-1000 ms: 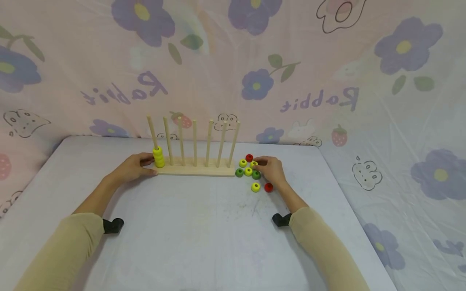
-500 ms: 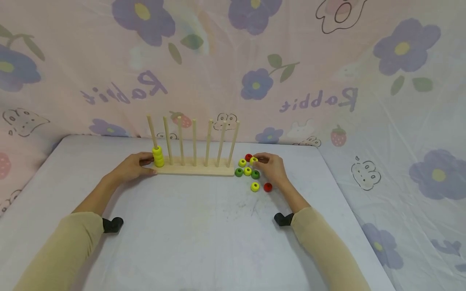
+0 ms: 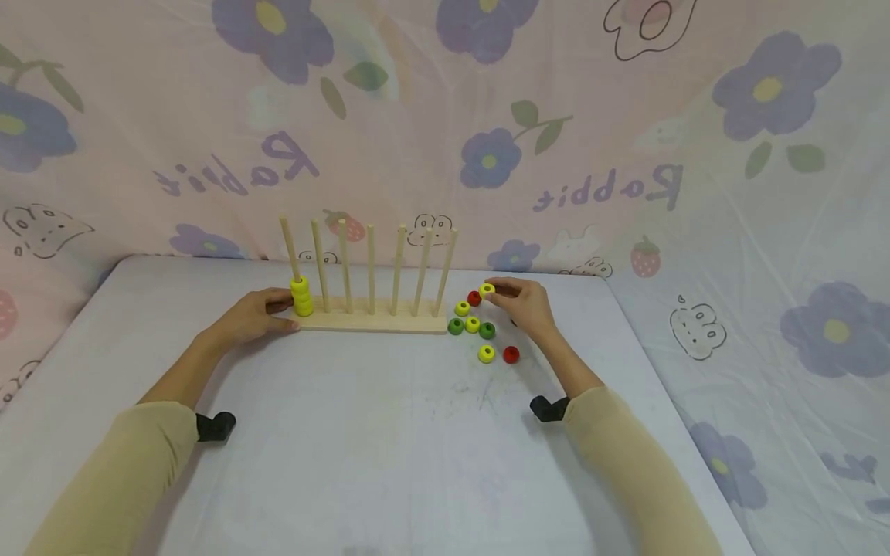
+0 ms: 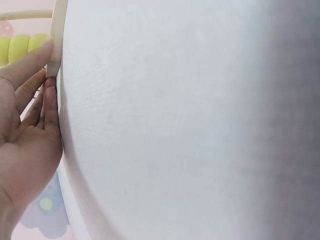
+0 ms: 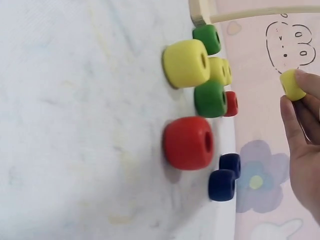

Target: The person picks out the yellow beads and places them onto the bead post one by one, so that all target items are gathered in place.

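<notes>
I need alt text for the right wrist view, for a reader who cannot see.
A right hand pinches a yellow bead, held clear of a white table. On it lie three more yellow beads, two green, two red and two dark blue; part of a wooden rack shows at the top.

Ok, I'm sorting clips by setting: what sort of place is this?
Probably an indoor tabletop play or filming corner: a white table, a flowered backdrop behind it, and a peg rack beside loose beads.
</notes>
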A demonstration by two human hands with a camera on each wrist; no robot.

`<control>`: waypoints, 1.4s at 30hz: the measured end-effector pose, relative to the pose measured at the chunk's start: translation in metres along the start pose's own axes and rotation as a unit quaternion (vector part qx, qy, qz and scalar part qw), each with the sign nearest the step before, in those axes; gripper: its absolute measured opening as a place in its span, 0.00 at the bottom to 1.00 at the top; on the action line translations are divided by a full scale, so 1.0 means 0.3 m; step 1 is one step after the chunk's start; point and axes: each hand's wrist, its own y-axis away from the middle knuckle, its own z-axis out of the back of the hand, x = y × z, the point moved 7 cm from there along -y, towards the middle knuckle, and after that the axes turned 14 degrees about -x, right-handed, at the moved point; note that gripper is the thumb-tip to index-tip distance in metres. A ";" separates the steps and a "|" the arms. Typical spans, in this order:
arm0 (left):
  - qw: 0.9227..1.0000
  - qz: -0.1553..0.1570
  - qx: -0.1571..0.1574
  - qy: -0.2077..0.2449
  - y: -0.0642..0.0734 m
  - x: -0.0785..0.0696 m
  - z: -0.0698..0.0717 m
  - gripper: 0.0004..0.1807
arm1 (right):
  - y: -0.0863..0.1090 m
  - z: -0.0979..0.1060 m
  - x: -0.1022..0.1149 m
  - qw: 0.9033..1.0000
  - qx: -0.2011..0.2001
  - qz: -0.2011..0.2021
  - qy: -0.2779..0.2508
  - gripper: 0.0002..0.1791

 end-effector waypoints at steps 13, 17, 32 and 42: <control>1.000 0.003 -0.002 -0.016 -0.001 -0.013 0.006 0.43 | -0.052 0.021 0.127 1.000 0.018 0.016 -0.016 0.18; 0.999 0.002 -0.008 -0.033 -0.001 -0.023 0.011 0.42 | -0.067 0.019 0.188 0.999 0.020 0.037 -0.019 0.18; 0.998 0.005 -0.026 -0.059 -0.012 -0.015 0.015 0.43 | -0.137 0.046 0.336 0.996 0.002 0.084 0.002 0.16; 0.998 0.018 -0.024 -0.049 -0.014 -0.010 0.010 0.44 | -0.167 0.055 0.420 0.994 0.002 0.112 -0.009 0.16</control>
